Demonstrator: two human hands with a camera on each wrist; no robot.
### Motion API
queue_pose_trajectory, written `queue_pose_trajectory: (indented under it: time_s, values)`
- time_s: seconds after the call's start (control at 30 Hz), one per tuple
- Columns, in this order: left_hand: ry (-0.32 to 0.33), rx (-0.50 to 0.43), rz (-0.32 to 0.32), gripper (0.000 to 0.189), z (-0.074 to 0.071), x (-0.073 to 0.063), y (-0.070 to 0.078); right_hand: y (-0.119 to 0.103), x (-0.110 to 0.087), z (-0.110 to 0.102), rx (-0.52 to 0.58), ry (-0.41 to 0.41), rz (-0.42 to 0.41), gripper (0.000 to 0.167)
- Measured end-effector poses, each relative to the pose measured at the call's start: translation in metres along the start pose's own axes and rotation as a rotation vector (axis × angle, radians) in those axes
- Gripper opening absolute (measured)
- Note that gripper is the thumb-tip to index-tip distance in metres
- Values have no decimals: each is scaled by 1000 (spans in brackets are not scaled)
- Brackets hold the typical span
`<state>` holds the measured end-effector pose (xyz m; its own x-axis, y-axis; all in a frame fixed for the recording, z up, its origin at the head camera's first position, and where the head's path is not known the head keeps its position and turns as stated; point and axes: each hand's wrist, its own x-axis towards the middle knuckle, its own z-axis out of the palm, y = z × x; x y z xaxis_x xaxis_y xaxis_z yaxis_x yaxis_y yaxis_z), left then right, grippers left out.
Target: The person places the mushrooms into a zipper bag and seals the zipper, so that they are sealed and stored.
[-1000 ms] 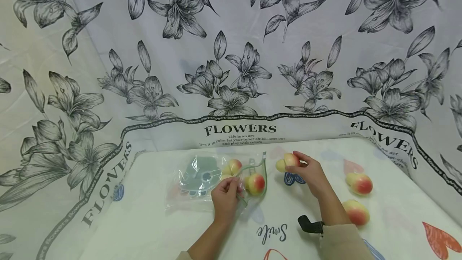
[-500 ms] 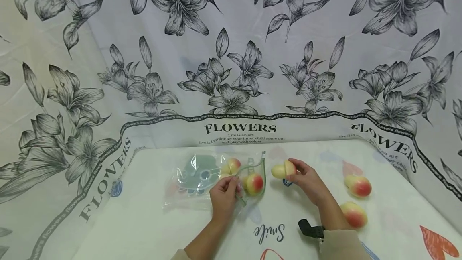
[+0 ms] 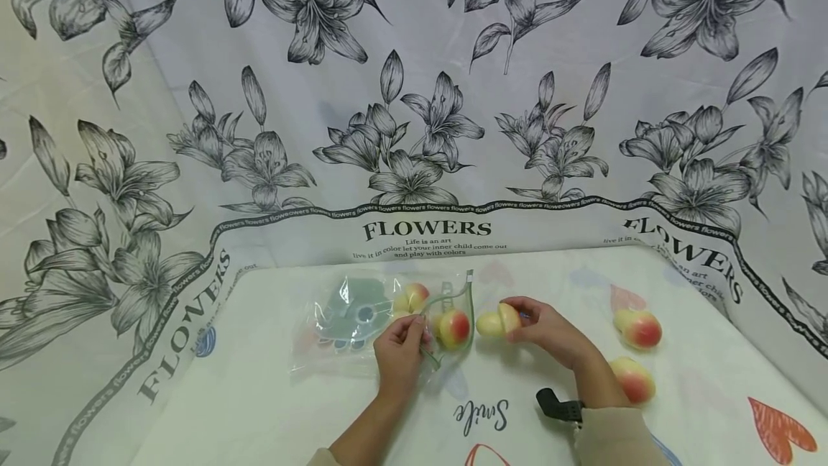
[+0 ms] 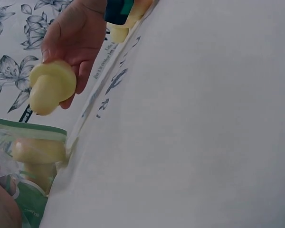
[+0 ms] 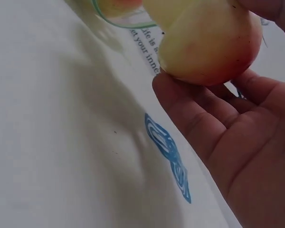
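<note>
My left hand [image 3: 397, 354] pinches the rim of a clear zip bag [image 3: 307, 362] that has a green edge and a green cartoon print. Inside the bag lie toy mushrooms; one [image 3: 455, 328] is just within the mouth, another [image 3: 415, 296] farther back. To the right, my right hand [image 3: 550, 333] holds a mushroom [image 3: 489, 323] by its red-yellow cap, its pale stem pointing at the bag's mouth. In the left wrist view this held mushroom [image 4: 52, 88] is close to the bag's green edge [image 4: 33, 129]. Fingers and thumb grip its cap [image 5: 213, 45] in the right wrist view.
Two more mushrooms lie at the right, one [image 3: 640, 329] farther back and one [image 3: 635, 381] partly behind my right forearm. A black device [image 3: 558, 406] is strapped on the right wrist. Behind the white printed tablecloth [image 3: 259, 408] hangs a flowered curtain [image 3: 414, 128].
My right hand has moved left and toward me with the mushroom, which has turned stem-first and come close to the bag's mouth. My left hand keeps its grip on the bag's rim.
</note>
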<state>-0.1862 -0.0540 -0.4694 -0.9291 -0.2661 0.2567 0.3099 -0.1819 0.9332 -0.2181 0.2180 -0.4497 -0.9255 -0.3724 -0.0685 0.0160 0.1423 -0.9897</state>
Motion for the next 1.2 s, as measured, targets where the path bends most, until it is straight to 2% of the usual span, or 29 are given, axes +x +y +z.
queue_pose_trajectory:
  time_s: [0.13, 0.27, 0.47, 0.6, 0.77, 0.9, 1.0, 1.2]
  values:
    - [-31, 19, -4, 18, -1, -1, -1, 1, 2, 6, -38, -45, -2, 66]
    - [-52, 37, 3, 19, -1, -2, -2, 1, 4, 12, -67, -30, -1, 65]
    - [-60, 48, -19, 16, 0, -3, 0, -3, 7, 23, -119, 29, -19, 66]
    - [-59, 41, -21, 13, 2, -5, 8, -7, 10, 33, -190, 90, -47, 67]
    - [-58, 40, -3, 12, 4, -9, 25, -10, 15, 44, -292, 208, -45, 67]
    - [-62, 36, 5, 11, 5, -11, 29, -10, 18, 51, -355, 294, -26, 66]
    - [-65, 34, 6, 11, 5, -11, 29, -10, 20, 58, -399, 318, -12, 67]
    - [-61, 38, 7, 12, 5, -10, 28, -10, 22, 69, -477, 313, -22, 71]
